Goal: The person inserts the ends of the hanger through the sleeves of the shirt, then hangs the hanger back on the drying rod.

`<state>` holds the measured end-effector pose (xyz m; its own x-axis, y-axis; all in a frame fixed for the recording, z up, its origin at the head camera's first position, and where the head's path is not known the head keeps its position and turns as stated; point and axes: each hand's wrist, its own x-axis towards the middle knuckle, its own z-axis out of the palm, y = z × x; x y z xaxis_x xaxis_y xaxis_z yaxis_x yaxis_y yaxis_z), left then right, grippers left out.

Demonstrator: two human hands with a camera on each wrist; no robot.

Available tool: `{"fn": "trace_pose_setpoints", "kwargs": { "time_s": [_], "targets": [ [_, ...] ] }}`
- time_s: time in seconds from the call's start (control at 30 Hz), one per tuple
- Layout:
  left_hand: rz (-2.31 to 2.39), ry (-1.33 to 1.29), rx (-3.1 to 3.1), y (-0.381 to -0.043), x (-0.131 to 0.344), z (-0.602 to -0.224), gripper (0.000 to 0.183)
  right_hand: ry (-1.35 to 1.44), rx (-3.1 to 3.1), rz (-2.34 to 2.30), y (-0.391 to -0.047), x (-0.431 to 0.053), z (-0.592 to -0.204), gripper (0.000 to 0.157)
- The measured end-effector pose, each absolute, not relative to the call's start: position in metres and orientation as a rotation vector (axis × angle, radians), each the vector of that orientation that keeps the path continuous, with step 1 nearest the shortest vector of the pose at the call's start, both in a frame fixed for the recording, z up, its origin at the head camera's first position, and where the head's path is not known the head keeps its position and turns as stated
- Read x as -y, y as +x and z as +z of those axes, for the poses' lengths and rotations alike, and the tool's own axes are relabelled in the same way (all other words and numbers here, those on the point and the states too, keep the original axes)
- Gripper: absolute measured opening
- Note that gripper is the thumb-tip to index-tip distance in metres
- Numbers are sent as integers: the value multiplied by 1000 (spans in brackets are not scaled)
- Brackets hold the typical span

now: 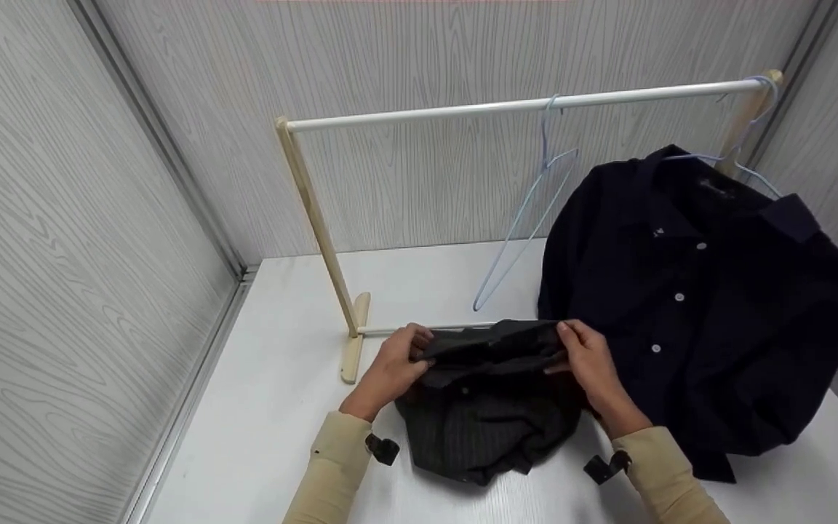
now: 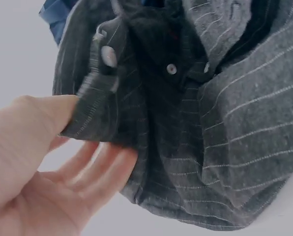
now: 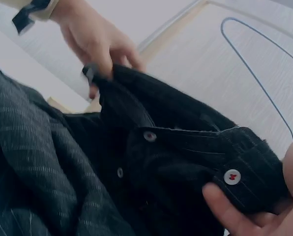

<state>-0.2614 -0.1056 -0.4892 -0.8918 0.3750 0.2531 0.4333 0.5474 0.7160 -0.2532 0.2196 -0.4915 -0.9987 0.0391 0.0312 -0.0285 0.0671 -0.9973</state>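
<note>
A dark grey pinstriped shirt (image 1: 492,437) lies bunched on the white table, its upper part lifted between both hands. My left hand (image 1: 393,367) pinches the left edge of the lifted part. In the left wrist view, the left thumb lies over the striped cloth (image 2: 235,142) near a button, with the fingers beneath. My right hand (image 1: 592,360) grips the other edge. In the right wrist view, the right fingers (image 3: 225,211) hold the cloth beside a white button (image 3: 232,177) with red thread. Folds hide the lower part of the shirt.
A clothes rack with a white bar (image 1: 426,114) and wooden posts (image 1: 321,225) stands behind the hands. From its bar hangs a light blue wire hanger (image 1: 513,225). At the right, a navy button-up shirt (image 1: 724,313) hangs on another hanger, close to my right hand. Wood-grained panels surround the table.
</note>
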Motion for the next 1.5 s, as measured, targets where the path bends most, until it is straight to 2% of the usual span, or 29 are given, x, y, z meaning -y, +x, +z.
{"fn": "trace_pose_setpoints", "kwargs": {
  "time_s": [0.17, 0.4, 0.7, 0.93, 1.23, 1.5],
  "targets": [
    [-1240, -709, 2514, -260, 110, -491, 12, 49, 2387, 1906, -252, -223, -499, 33],
    [-1219, -630, 2521, -258, 102, -497, 17, 102, 2502, 1665, -253, -225, -506, 21],
    [-1236, -590, 2522, -256, 95, -501, 16, 158, 2570, 1478, -252, -227, -494, 20],
    [-1238, -560, 2526, -255, 93, -504, 16, 211, 2511, 1500, -253, -221, -465, 18],
    [-1231, -559, 2542, -255, 93, -507, 15, 300, 2364, 1515, -245, -195, -396, 18],
    [-1223, -529, 2565, -254, 92, -508, 14, 368, 2206, 1642, -278, -183, -384, 20]
  ]
}}
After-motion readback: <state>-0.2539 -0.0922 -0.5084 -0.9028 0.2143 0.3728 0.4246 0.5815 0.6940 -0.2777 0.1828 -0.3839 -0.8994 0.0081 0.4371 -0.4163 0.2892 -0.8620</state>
